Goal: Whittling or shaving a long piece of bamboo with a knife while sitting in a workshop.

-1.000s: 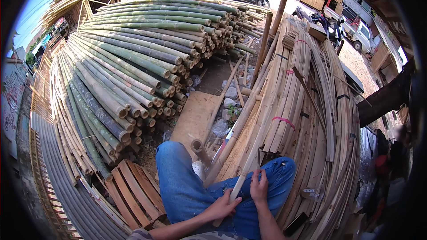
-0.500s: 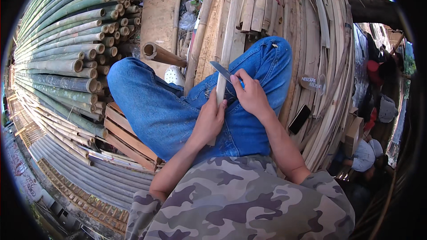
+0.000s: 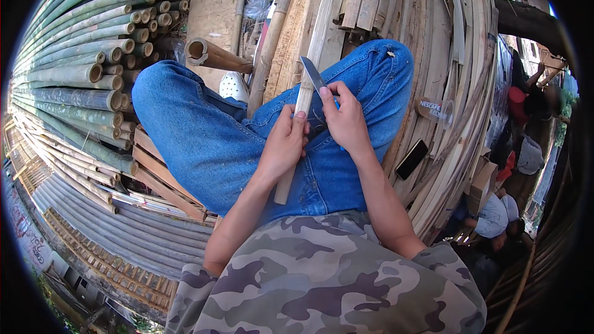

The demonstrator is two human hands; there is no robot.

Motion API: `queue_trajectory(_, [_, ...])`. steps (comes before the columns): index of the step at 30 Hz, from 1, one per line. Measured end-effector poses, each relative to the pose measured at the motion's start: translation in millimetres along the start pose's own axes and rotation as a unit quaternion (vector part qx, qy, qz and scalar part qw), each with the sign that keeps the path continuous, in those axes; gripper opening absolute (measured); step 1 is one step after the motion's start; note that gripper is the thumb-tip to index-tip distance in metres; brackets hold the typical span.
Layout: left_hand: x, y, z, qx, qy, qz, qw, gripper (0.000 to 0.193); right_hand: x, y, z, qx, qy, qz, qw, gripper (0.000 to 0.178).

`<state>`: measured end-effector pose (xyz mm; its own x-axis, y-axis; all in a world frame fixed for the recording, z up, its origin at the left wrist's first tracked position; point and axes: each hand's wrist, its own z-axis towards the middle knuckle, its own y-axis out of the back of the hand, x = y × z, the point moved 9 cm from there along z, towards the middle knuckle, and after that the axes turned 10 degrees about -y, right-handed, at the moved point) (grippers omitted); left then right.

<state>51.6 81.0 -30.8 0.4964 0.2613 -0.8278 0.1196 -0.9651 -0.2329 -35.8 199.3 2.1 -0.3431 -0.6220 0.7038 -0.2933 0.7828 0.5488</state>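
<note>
A long pale split bamboo strip [image 3: 309,80] is gripped over the blue-jeaned lap [image 3: 204,142] by the left hand [image 3: 284,145], while a grey-bladed knife [image 3: 313,74] is clasped against it by the right hand [image 3: 345,120].

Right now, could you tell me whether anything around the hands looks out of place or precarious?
A black phone lies loose on the sloping stack of bamboo slats beside the right knee, where it might slide off. The knife in the right hand and the bamboo strip in the left hand look ordinary.
</note>
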Motion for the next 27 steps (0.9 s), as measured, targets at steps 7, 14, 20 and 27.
queue_trajectory(7, [-8.4, -4.4, 12.9, -0.031, -0.020, -0.037, 0.999, 0.026, 6.0, -8.9, -2.2, 0.098, -0.037, 0.029, 0.994, 0.029])
queue_trajectory(14, [-11.3, 0.0, 14.7, -0.048, -0.081, 0.018, 0.995, 0.028, -0.8, -12.7, 4.5, 0.086, -0.016, 0.064, 0.994, 0.030])
queue_trajectory(20, [-3.2, -1.0, 19.9, -0.046, -0.033, -0.067, 0.996, 0.028, 13.0, -12.7, 6.0, 0.052, 0.049, -0.015, 0.997, 0.037])
queue_trajectory(27, [-8.9, -2.6, 21.9, -0.043, -0.046, -0.057, 0.996, 0.029, 17.9, -11.1, 1.8, 0.059, 0.068, -0.022, 0.996, 0.036])
